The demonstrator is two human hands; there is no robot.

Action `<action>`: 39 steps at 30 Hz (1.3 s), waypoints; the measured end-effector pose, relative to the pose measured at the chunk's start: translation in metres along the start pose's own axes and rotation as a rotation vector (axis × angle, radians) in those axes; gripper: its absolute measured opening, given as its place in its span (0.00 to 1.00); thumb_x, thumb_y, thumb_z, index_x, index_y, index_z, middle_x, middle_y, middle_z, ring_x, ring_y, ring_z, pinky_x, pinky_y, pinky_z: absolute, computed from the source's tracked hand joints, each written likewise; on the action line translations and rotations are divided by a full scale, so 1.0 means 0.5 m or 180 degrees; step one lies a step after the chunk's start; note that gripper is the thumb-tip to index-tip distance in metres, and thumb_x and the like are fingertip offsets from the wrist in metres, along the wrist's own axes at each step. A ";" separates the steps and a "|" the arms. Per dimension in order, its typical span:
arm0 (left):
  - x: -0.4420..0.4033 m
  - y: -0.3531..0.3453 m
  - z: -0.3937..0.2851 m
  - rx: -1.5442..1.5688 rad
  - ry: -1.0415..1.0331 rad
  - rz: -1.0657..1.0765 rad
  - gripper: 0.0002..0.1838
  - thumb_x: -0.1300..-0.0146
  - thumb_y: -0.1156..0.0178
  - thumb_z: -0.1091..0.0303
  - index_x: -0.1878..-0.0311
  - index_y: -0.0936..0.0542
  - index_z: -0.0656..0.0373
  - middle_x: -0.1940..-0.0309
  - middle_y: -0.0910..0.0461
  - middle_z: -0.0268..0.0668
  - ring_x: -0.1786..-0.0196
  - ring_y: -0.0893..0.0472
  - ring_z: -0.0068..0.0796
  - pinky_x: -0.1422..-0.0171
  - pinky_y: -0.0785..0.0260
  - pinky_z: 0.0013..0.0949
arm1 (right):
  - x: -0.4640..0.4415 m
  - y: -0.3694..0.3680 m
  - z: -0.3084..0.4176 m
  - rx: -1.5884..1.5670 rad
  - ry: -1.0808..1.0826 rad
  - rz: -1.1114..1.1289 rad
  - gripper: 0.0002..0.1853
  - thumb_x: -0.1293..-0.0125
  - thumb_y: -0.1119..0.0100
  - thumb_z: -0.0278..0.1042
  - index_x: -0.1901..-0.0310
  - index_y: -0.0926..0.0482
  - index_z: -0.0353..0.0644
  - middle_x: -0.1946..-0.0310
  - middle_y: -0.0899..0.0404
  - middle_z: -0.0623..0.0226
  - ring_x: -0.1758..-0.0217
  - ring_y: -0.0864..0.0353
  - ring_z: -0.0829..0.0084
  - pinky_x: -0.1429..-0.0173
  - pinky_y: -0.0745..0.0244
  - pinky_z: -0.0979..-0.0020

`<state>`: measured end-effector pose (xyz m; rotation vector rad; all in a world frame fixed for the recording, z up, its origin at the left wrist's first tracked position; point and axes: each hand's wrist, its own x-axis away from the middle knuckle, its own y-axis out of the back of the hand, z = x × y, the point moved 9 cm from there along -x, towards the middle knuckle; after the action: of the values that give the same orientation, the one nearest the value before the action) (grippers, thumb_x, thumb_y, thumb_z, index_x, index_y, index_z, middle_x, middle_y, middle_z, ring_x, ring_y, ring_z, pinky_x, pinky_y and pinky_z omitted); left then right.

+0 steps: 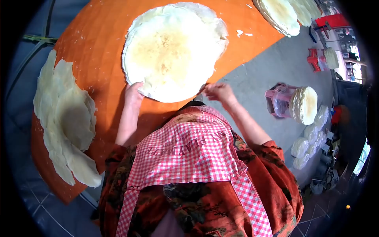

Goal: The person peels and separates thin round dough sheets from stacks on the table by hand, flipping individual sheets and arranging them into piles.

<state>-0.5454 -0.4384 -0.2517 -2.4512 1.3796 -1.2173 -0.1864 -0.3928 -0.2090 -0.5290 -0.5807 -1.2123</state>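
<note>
A broad stack of thin round flatbreads (169, 51), pale with a browned middle, lies on the orange table (106, 39). At the stack's lower left edge is my left hand (134, 94), its fingers closed on the rim. My right hand (218, 92) is beside the lower right edge, over the table's border, with its fingers bent together. Whatever may be between those fingertips is too small to make out. Below both hands is a red and white checked apron (185, 146).
More flatbreads (69, 118) overlap at the left of the table, and another pile (278, 15) lies at the top right. On the grey floor at the right are a pink stool (278, 100), a round stack (304, 106), bagged stacks (310, 138) and a red stool (314, 60).
</note>
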 end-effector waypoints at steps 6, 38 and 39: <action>-0.003 0.009 -0.002 -0.0092 0.0059 -0.0129 0.24 0.46 0.44 0.81 0.43 0.30 0.68 0.48 0.24 0.45 0.46 0.23 0.40 0.44 0.27 0.41 | 0.015 -0.091 -0.036 -0.1220 -0.0049 0.0086 0.12 0.34 0.48 0.26 0.52 0.28 0.30 0.60 0.20 0.57 0.58 0.19 0.68 0.52 0.22 0.72; -0.011 -0.002 0.001 0.0140 0.0112 0.0238 0.24 0.46 0.44 0.83 0.43 0.30 0.60 0.51 0.23 0.43 0.52 0.20 0.40 0.57 0.23 0.42 | -0.010 -0.056 -0.078 -0.0206 -0.0112 -0.1318 0.27 0.49 0.31 0.48 0.54 0.26 0.35 0.62 0.23 0.62 0.63 0.23 0.68 0.70 0.25 0.64; 0.003 -0.012 -0.009 0.0171 0.0154 0.0172 0.24 0.46 0.45 0.83 0.43 0.29 0.61 0.50 0.23 0.43 0.51 0.21 0.40 0.52 0.24 0.43 | -0.008 -0.068 -0.106 -0.0760 -0.0291 -0.1077 0.27 0.46 0.32 0.48 0.55 0.28 0.34 0.63 0.24 0.61 0.63 0.22 0.65 0.68 0.24 0.64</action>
<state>-0.5436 -0.4346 -0.2453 -2.3483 1.3963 -1.2926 -0.2133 -0.4341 -0.2488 -0.7096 -0.6231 -1.5973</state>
